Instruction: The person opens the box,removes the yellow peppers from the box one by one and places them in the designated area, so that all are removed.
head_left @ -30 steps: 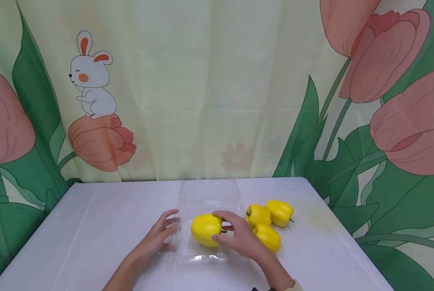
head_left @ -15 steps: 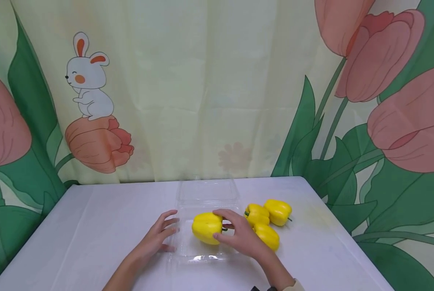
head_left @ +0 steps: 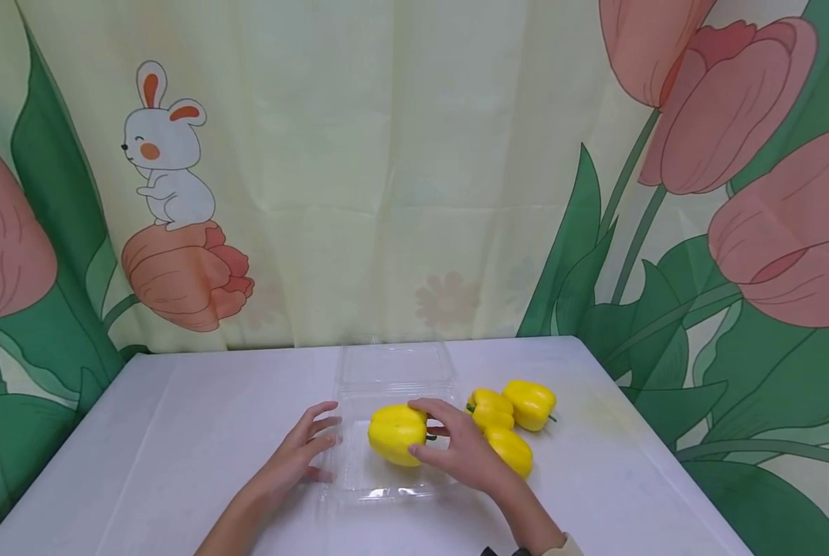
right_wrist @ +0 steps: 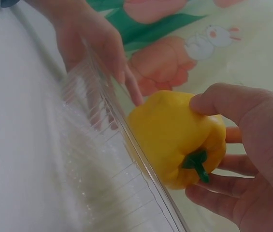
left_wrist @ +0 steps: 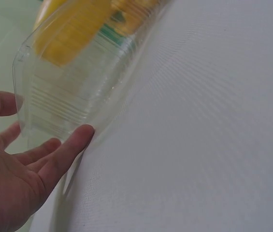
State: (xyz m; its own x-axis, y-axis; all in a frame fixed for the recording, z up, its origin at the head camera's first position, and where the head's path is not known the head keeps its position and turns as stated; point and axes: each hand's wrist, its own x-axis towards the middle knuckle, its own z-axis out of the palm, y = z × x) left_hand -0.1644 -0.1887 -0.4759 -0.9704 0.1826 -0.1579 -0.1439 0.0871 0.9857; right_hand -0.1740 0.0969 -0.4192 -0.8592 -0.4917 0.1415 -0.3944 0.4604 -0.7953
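A yellow bell pepper point(head_left: 395, 434) with a green stem is in my right hand point(head_left: 456, 444), gripped at its stem end between thumb and fingers. It is over the base of a clear plastic clamshell box point(head_left: 386, 493), whose lid point(head_left: 396, 364) lies folded back behind. In the right wrist view the pepper point(right_wrist: 165, 130) shows beyond the box's near rim, lying on its side with the stem toward my palm. My left hand point(head_left: 303, 448) is at the box's left side with spread fingers. In the left wrist view its fingertips point(left_wrist: 85, 131) rest against the clear wall point(left_wrist: 54, 104).
Three more yellow peppers lie close together just right of the box: one at the left point(head_left: 489, 409), one at the back point(head_left: 529, 403) and one at the front point(head_left: 510, 453), partly behind my right forearm. A white cloth covers the table point(head_left: 198, 432). A printed curtain point(head_left: 331, 193) hangs behind it.
The held pepper has shifted very slightly away from me and to the right relative to the box. My left hand stays at the box's side. The whole view has drifted a little.
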